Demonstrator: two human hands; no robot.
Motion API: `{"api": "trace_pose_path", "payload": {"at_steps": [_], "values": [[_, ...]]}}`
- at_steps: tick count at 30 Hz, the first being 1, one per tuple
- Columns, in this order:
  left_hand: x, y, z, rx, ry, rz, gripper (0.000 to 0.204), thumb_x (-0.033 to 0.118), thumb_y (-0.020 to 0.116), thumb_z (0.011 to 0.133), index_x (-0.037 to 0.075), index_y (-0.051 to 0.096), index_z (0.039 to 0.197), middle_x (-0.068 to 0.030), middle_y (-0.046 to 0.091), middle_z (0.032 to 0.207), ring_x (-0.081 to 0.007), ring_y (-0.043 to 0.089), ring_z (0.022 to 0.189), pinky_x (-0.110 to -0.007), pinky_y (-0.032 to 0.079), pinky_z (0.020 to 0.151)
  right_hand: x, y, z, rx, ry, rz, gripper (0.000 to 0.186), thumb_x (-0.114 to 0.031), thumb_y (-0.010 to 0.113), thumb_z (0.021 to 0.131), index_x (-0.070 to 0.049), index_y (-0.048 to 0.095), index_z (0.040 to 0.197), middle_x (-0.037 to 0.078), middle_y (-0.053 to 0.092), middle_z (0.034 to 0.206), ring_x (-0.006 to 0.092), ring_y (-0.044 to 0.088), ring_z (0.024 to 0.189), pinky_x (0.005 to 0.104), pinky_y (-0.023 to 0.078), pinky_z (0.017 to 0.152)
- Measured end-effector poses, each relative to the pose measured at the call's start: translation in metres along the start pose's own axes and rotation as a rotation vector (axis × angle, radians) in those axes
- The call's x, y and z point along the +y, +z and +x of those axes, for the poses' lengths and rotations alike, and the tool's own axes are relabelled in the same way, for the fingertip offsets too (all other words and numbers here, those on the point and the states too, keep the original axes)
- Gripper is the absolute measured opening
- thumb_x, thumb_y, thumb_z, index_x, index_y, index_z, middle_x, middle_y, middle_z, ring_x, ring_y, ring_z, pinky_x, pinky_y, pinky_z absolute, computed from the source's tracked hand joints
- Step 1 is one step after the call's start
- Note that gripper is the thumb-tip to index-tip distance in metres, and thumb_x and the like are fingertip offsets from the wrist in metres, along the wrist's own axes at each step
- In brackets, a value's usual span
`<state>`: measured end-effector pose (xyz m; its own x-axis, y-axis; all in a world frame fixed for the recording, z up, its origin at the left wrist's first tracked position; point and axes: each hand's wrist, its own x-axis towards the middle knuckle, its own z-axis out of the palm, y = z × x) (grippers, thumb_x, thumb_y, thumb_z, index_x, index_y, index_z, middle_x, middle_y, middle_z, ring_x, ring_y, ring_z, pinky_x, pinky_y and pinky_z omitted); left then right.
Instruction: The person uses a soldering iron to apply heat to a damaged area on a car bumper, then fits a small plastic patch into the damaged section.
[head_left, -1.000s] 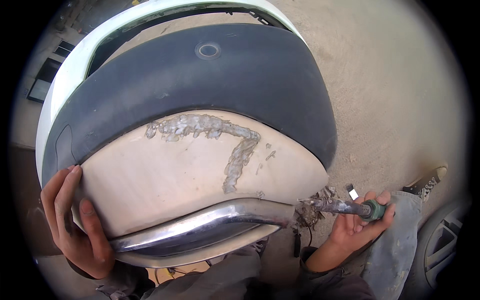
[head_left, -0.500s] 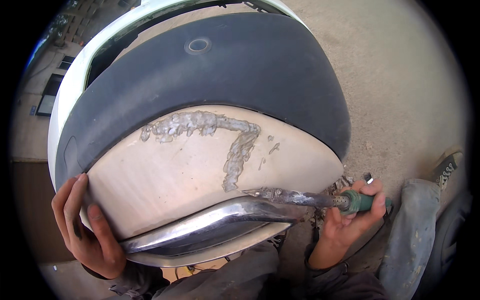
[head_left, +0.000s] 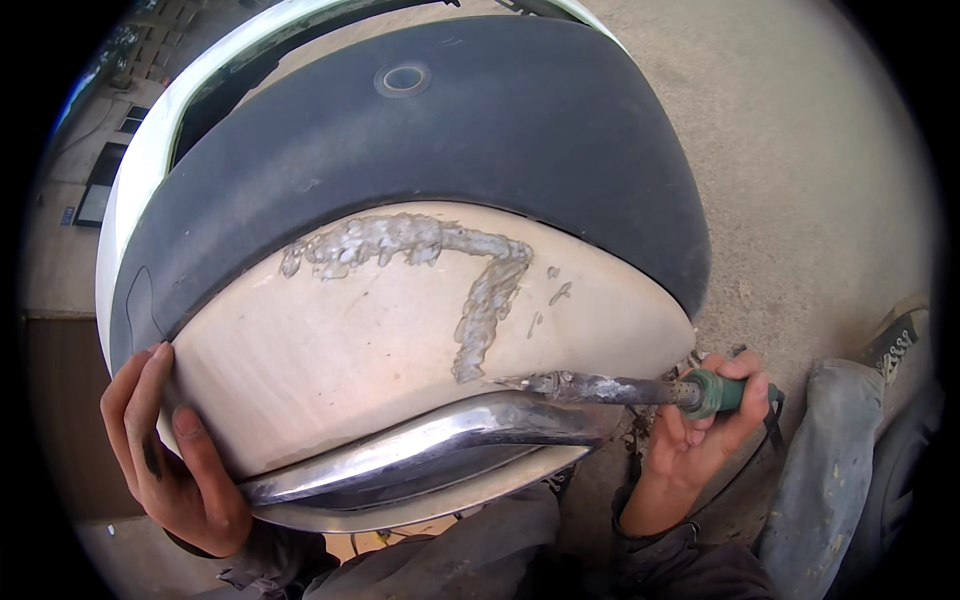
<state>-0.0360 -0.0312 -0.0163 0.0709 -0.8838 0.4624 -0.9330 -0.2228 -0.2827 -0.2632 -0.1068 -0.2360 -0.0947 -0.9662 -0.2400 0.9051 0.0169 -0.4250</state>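
Observation:
A car bumper [head_left: 330, 350] lies across my lap, its cream inner panel bordered by a dark grey band [head_left: 480, 120] and a chrome trim strip [head_left: 430, 436]. A rough, melted grey seam [head_left: 490, 310] runs along the panel and bends down toward me. My left hand [head_left: 180, 455] grips the bumper's left edge, fingers at its rim and thumb on the near side. In my right hand [head_left: 695, 435] is a soldering iron [head_left: 620, 390] with a green handle, fingers wrapped round it. Its tip is close by the lower end of the seam; whether it touches the panel I cannot tell.
Beyond the bumper on the right stretches bare, dusty ground [head_left: 790, 180]. A person's leg in stained grey-blue trousers [head_left: 820, 470] and a dark laced shoe [head_left: 890, 345] are at the right. A cable hangs from the iron's handle. A building [head_left: 75, 170] stands at far left.
The bumper's far and right parts have shifted slightly up and to the right in view. The iron has moved a little right with my right hand; my left hand keeps its hold.

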Motion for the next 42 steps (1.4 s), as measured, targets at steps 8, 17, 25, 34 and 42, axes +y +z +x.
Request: {"api": "trace_pose_path", "payload": {"at_steps": [8, 17, 25, 34, 42], "values": [[0.001, 0.000, 0.000, -0.003, 0.001, 0.003, 0.031, 0.006, 0.045, 0.087, -0.002, 0.058, 0.113, -0.0191, 0.054, 0.112, -0.0305, 0.053, 0.105, -0.041, 0.040, 0.093, -0.003, 0.003, 0.000, 0.057, 0.033, 0.022, 0.031, -0.037, 0.045, 0.094, -0.007, 0.045, 0.086, 0.000, 0.041, 0.057, 0.0023, 0.032, 0.037, 0.0161, 0.022, 0.029], [-0.001, 0.000, 0.000, 0.003, 0.003, 0.006, 0.031, 0.006, 0.045, 0.086, -0.001, 0.059, 0.113, -0.0186, 0.054, 0.112, -0.0303, 0.053, 0.105, -0.041, 0.040, 0.093, -0.006, 0.009, 0.000, 0.027, 0.021, 0.073, 0.031, -0.036, 0.046, 0.094, -0.007, 0.043, 0.084, 0.000, 0.040, 0.055, 0.0027, 0.029, 0.034, 0.0161, 0.022, 0.027], [0.000, 0.001, 0.000, 0.007, -0.008, -0.024, 0.031, 0.006, 0.046, 0.085, -0.001, 0.059, 0.113, -0.0188, 0.054, 0.111, -0.0301, 0.053, 0.104, -0.041, 0.040, 0.093, -0.003, 0.012, -0.003, 0.017, 0.010, 0.029, 0.032, -0.038, 0.046, 0.094, -0.007, 0.043, 0.084, 0.000, 0.038, 0.053, 0.0022, 0.029, 0.034, 0.0160, 0.023, 0.028], [-0.001, 0.001, 0.000, 0.009, 0.006, 0.015, 0.032, 0.007, 0.045, 0.085, -0.001, 0.059, 0.112, -0.0189, 0.055, 0.111, -0.0306, 0.053, 0.105, -0.042, 0.041, 0.092, -0.005, 0.011, -0.003, 0.059, 0.004, -0.013, 0.034, -0.038, 0.047, 0.093, -0.006, 0.044, 0.084, 0.000, 0.040, 0.057, 0.0023, 0.031, 0.036, 0.0161, 0.024, 0.029], [0.000, 0.001, 0.000, 0.005, -0.002, 0.008, 0.031, 0.006, 0.045, 0.086, -0.001, 0.059, 0.113, -0.0189, 0.054, 0.112, -0.0305, 0.053, 0.105, -0.042, 0.040, 0.092, -0.007, 0.008, -0.001, 0.041, 0.029, -0.004, 0.033, -0.037, 0.047, 0.093, -0.006, 0.044, 0.083, 0.000, 0.044, 0.063, 0.0020, 0.034, 0.038, 0.0166, 0.024, 0.030]]}}
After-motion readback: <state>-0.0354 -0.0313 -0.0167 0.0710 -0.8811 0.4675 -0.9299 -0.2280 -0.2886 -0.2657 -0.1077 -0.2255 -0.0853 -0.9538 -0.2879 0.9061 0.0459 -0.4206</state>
